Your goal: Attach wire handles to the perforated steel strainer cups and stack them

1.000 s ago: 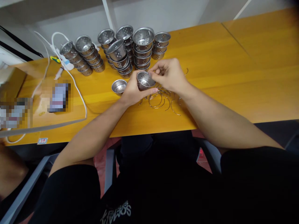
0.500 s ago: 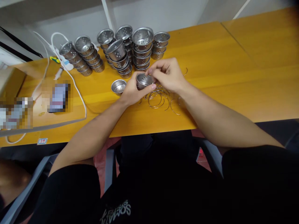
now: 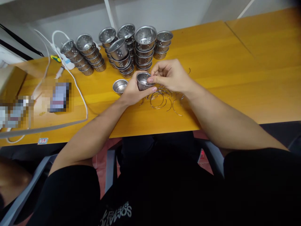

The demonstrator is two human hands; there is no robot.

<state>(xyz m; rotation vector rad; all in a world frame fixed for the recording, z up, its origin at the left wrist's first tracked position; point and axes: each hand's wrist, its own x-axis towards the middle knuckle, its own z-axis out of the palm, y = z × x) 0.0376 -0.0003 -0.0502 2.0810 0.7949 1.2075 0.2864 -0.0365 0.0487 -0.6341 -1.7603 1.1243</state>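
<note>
My left hand (image 3: 132, 91) is wrapped round a small metal strainer basket (image 3: 143, 82) with holes in it. The basket is tilted, its opening facing up. At its right rim, my right hand (image 3: 172, 75) has thumb and fingers pinched together; whether a thin wire sits between them is hidden. Several loose, curved wire rings (image 3: 157, 99) lie in a tangle on the table below my hands. A second strainer basket (image 3: 120, 87) stands on the table just left of my left hand.
Tall stacks of strainer baskets (image 3: 144, 50) line the back of the wooden table (image 3: 223, 78). To the left are a blurred phone-like object (image 3: 60, 97), a white cable (image 3: 78, 86) and a power strip (image 3: 68, 63). Another person's bare limb (image 3: 14, 185) shows at lower left.
My right thumb has moved down and inward over the basket's right rim. My left hand keeps its hold on the basket, and the view has shifted slightly.
</note>
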